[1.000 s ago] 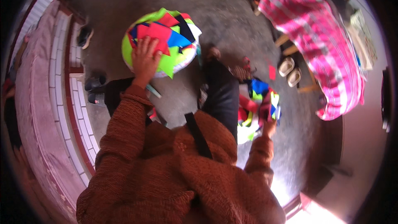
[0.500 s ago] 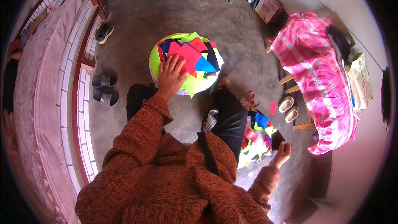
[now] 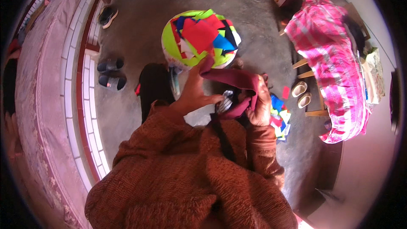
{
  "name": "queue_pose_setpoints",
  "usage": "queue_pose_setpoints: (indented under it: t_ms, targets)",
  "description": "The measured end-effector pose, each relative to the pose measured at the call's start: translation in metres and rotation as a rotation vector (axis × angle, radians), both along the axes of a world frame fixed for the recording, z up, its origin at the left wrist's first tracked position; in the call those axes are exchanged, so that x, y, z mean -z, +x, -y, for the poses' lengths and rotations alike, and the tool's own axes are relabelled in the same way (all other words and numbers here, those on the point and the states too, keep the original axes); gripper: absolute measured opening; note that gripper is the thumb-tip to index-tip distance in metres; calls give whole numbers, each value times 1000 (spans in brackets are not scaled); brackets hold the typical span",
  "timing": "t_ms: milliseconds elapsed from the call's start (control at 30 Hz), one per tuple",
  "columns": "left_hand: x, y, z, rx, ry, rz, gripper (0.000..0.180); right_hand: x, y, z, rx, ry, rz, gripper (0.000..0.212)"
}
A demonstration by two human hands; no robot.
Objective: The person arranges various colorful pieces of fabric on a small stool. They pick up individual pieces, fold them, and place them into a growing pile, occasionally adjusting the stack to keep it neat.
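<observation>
Maroon cloth (image 3: 233, 76) has moved inward, bent in a loose curve.

Both arms are bent in front of the torso, the left forearm (image 3: 160, 121) slanting up and to the right, the right forearm (image 3: 263, 148) rising nearly straight up. The left hand (image 3: 188, 95) points its fingers (image 3: 196, 74) forward, its thumb (image 3: 213, 99) stretched sideways toward the other side. Apart from it, the right hand (image 3: 262, 108) is curled in a closed grip, fingers bent.
</observation>
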State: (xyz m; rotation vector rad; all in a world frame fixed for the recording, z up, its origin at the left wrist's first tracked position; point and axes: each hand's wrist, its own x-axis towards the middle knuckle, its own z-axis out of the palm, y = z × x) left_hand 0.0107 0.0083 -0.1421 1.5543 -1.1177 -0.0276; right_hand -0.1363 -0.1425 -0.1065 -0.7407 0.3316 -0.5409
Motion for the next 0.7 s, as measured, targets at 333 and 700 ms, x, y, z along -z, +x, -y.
queue_pose_setpoints:
  t_ms: [333,700]
  targets:
    - [14,-2,1,209,-49,-628,21,59,-10,1,-223,298,-91,35]
    - [1,27,-3,-171,-127,-856,10,152,-15,8,-264,364,-270,39]
